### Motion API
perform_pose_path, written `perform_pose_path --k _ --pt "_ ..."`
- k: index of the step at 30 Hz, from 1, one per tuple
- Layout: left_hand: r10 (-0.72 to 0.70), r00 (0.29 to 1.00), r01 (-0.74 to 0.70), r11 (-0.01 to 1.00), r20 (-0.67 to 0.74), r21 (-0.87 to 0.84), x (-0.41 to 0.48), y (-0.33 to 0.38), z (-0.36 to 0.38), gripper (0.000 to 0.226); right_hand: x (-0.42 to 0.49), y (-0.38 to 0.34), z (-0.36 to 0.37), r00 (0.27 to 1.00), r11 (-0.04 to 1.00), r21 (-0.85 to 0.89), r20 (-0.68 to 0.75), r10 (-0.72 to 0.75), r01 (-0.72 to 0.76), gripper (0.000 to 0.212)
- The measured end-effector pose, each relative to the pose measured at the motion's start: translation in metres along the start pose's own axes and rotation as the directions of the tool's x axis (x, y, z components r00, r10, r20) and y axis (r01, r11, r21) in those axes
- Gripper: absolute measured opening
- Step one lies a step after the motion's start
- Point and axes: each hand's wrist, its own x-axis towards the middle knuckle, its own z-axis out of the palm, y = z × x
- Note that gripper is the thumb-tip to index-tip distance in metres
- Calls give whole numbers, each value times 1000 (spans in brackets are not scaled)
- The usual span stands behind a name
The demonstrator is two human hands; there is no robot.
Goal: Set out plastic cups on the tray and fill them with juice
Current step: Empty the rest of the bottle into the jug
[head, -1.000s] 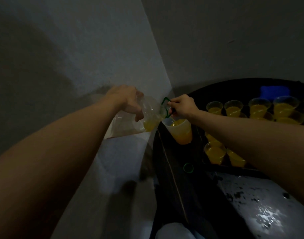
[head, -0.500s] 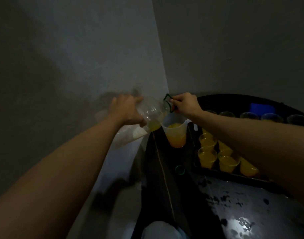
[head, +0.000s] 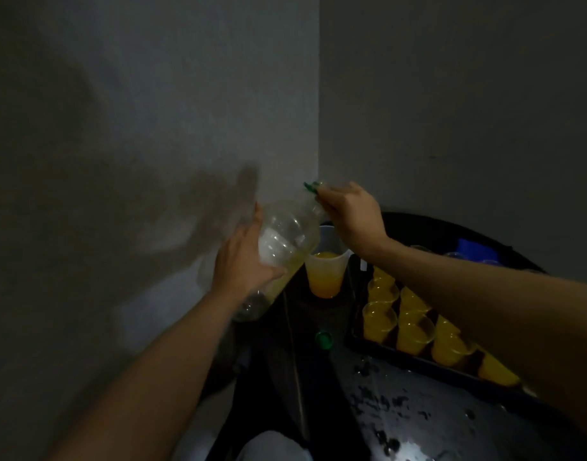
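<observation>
I'm looking down at a dim corner between two grey walls, with both bare arms reaching in from the bottom of the frame. My left hand (head: 242, 261) is at centre frame, gripping the body of the big clear plastic bottle (head: 287, 239). The thumb lies across the front and the fingers run up the far side, though it's blurred. My right hand (head: 353, 217), just right of centre, is pinching the green loop handle (head: 310, 186) at the bottle's neck, and it hides the mouth.

The bottle is tilted, neck up toward the wall corner and base down to the lower left. A thin pool of yellow juice lies along its lower side.

Directly below the right hand, a translucent plastic jug (head: 325, 277) stands upright on the dark wet tabletop (head: 418, 414). It's partly full of orange juice.

A small green screw cap (head: 323, 339) lies on the tabletop below the jug. At right of centre is the black tray (head: 415, 362), with rows of clear plastic cups (head: 380, 319) standing on it, the ones I can see filled with juice. My right forearm covers the farther rows. A blue object (head: 475, 249) sits at the back, upper right of the tray, but it's too dark to identify.
</observation>
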Motion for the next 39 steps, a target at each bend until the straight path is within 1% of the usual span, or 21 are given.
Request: perform_pose_path --k 2,4,7,10,13,15,17,19,21,23,24,26,29,32,34,37,39 --pt "-52 998 50 995 -18 -92 -9 -1 13 143 -3 -8 -3 999 998 -55 -27 -45 44 27" --pt "-86 996 80 982 -26 -169 -16 -2 26 143 -6 -16 -3 995 992 -93 -34 -93 89 29" --pt "-126 991 111 956 -41 -271 -25 -2 46 144 -9 -27 -1 989 984 -108 -7 -146 144 32" --pt "-178 982 146 930 -66 -336 -31 -4 67 149 -17 -36 4 980 970 -140 2 -200 199 30" --pt "-233 971 187 888 -60 -421 -38 -2 82 151 -27 -44 10 970 959 -151 1 -242 239 31" --pt "-245 967 189 863 -62 -469 -45 -5 95 149 -38 -48 14 962 947 -172 30 -271 272 36" --pt "-254 961 149 808 -109 -569 -51 -10 109 145 -49 -51 18 948 929 -190 98 -303 317 44" --pt "-310 938 151 769 -155 -622 -56 -19 129 145 -59 -51 23 937 919 -202 156 -312 340 49" --pt "-343 928 185 760 -143 -624 -62 -21 137 145 -65 -53 28 938 923 -193 170 -304 334 51" --pt "-367 926 237 751 -92 -617 -66 -17 132 145 -68 -56 32 938 924 -184 158 -310 336 48" --pt "-366 927 239 755 -89 -611 -66 -15 131 146 -69 -58 33 939 923 -188 143 -312 335 47" --pt "-362 927 236 766 -97 -597 -64 -18 132 151 -69 -60 35 943 927 -184 118 -310 328 46" --pt "-397 917 296 746 -42 -597 -62 -20 130 157 -69 -63 36 952 943 -137 92 -293 304 41" --pt "-399 917 311 738 -16 -598 -65 -21 128 159 -68 -63 36 958 949 -146 101 -268 280 44" --pt "-371 929 306 753 8 -582 -67 -19 118 161 -68 -62 35 964 952 -162 99 -246 259 50" --pt "-359 932 326 754 58 -570 -67 -15 102 162 -65 -61 30 976 968 -142 102 -194 207 56" --pt "-351 935 319 775 49 -546 -64 -15 93 161 -64 -59 26 976 978 -107 136 -167 182 61"
